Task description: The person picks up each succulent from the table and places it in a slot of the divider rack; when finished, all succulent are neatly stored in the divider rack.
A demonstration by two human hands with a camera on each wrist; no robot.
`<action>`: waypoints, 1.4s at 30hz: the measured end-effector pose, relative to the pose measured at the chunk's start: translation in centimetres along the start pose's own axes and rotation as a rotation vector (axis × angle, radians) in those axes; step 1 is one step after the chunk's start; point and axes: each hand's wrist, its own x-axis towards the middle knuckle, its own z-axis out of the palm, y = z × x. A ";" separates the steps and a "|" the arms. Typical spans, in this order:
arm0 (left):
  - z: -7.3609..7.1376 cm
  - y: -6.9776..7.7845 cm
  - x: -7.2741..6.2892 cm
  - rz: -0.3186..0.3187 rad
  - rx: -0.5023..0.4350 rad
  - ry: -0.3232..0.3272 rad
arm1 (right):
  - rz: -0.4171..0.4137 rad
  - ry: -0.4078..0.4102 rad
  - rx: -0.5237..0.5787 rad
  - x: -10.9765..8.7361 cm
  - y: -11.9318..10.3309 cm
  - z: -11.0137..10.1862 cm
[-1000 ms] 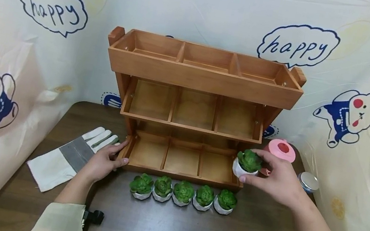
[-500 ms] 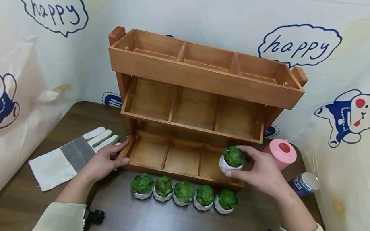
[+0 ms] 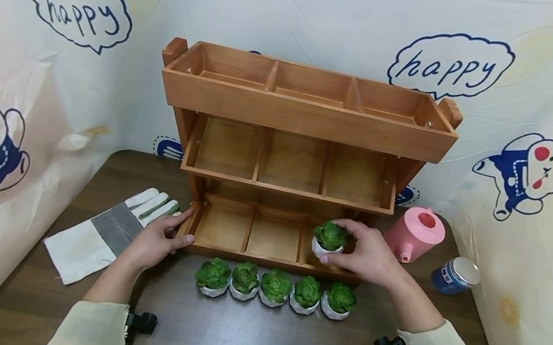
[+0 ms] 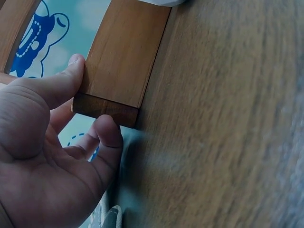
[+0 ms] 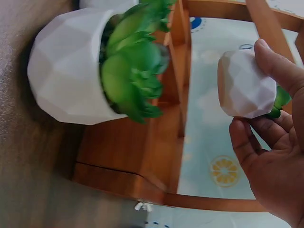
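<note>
A three-tier wooden planter shelf stands at the back of the table, each tier split into three compartments. My left hand grips the left end of its bottom tier; in the left wrist view, thumb and fingertips meet the wooden end piece. My right hand pinches a small potted succulent over the bottom tier's right compartment. The right wrist view has its white faceted pot between thumb and fingers, raised off the shelf. Several matching succulents stand in a row before the shelf.
Work gloves lie on the table at the left. On the right stand a pink watering can and a blue jar with a silver lid. A printed cloth hangs behind and along both sides.
My right hand has carried the succulent left, from the bottom tier's right end to over its right compartment, uncovering the watering can. The left hand has stayed in place.
</note>
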 end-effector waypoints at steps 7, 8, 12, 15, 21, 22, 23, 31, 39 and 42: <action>0.1 -0.3 0.1 0.011 0.000 -0.001 | 0.018 -0.047 -0.040 1.3 1.5 1.7; 0.1 -0.4 0.1 0.009 0.001 -0.001 | 0.022 -0.051 -0.045 1.5 1.7 1.9; 0.1 -0.5 0.2 0.014 -0.001 0.000 | 0.031 -0.059 -0.048 1.9 2.2 2.7; 0.0 -0.5 0.1 0.021 -0.001 -0.002 | 0.029 -0.062 -0.053 2.0 2.5 3.2; 0.0 -0.5 0.1 0.015 -0.002 -0.003 | 0.035 -0.084 -0.059 2.2 2.9 3.7; 0.0 -0.5 0.2 0.017 -0.002 -0.005 | 0.038 -0.088 -0.058 2.2 2.9 3.8; 0.0 -0.5 0.2 0.015 -0.007 -0.005 | 0.043 -0.091 -0.062 2.2 3.0 3.9; 0.0 -0.5 0.2 0.009 -0.015 -0.008 | 0.049 -0.175 -0.079 2.4 3.9 4.4; 0.0 -0.4 0.1 0.005 -0.022 -0.006 | 0.069 -0.268 -0.060 2.4 4.6 4.3; 0.0 -0.4 0.0 -0.003 -0.027 -0.010 | 0.081 -0.272 -0.051 2.4 4.7 4.3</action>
